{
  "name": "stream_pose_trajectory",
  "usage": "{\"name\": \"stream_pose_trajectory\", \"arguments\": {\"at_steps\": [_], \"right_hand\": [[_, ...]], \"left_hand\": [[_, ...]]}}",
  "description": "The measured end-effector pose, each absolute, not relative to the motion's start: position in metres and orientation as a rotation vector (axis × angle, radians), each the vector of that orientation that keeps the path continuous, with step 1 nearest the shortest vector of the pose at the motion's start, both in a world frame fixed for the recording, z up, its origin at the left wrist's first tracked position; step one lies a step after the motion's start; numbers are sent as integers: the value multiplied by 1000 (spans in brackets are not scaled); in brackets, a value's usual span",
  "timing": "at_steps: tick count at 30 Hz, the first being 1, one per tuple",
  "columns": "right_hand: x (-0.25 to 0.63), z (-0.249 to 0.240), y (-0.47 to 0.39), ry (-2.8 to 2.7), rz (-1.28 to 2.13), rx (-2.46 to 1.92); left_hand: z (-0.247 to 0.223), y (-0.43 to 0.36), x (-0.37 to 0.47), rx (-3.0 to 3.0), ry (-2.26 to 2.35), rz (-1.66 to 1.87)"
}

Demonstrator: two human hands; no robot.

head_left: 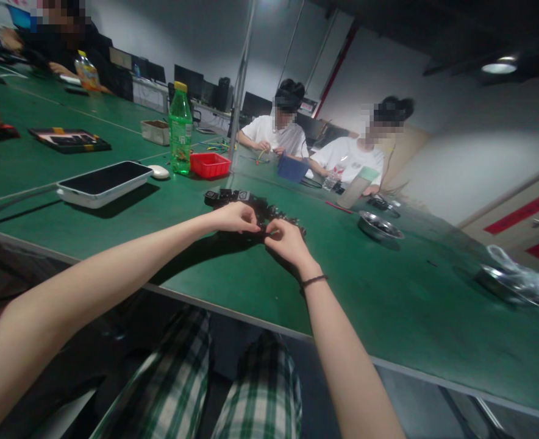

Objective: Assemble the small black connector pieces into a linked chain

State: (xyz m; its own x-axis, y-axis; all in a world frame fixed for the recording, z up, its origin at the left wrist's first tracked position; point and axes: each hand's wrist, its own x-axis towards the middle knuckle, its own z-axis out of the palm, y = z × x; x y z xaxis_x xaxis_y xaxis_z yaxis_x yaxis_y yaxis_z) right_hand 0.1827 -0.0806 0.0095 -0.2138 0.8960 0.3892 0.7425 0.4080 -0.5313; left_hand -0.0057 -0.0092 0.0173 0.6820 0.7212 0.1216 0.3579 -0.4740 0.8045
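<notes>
Pile of black parts (227, 196) sits in from the near edge of the green table (352, 305), left hand (236, 216) and right hand (289, 241) at its near side, tips nearly meeting; can't tell whether either pinches anything. Bits look small and loose, so I'd brace both wrists, pinch lightly, work low over the table. Shadow falls toward the near edge; tilting the work to the light might help. Red bin (211, 171) and green bottle (180, 131) beyond, metal bowl (371, 230) toward the right edge, people in white at the far edge, ceiling lamp (499, 66) lit.
</notes>
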Motion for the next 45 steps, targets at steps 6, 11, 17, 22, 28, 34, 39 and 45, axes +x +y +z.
{"name": "stream_pose_trajectory", "arguments": {"at_steps": [6, 11, 17, 22, 28, 34, 39, 45], "right_hand": [[182, 11, -82, -2031, 293, -1385], [182, 12, -84, -2025, 304, -1394], [180, 13, -85, -2013, 325, -1404], [178, 14, -86, -2007, 343, -1414], [179, 14, -85, -2022, 295, -1425], [178, 13, -85, -2026, 276, -1419], [179, 14, -84, -2024, 280, -1419], [179, 15, -85, -1996, 295, -1429]], "left_hand": [[15, -7, -6, 2103, 790, 591], [15, -6, -7, 2120, 797, 591], [16, -7, -7, 2112, 785, 593], [17, -6, -6, 2121, 796, 571], [17, -7, -6, 2100, 796, 572], [13, -4, -7, 2101, 775, 604], [12, -2, -7, 2113, 770, 594], [14, -5, -6, 2065, 789, 589]]}}
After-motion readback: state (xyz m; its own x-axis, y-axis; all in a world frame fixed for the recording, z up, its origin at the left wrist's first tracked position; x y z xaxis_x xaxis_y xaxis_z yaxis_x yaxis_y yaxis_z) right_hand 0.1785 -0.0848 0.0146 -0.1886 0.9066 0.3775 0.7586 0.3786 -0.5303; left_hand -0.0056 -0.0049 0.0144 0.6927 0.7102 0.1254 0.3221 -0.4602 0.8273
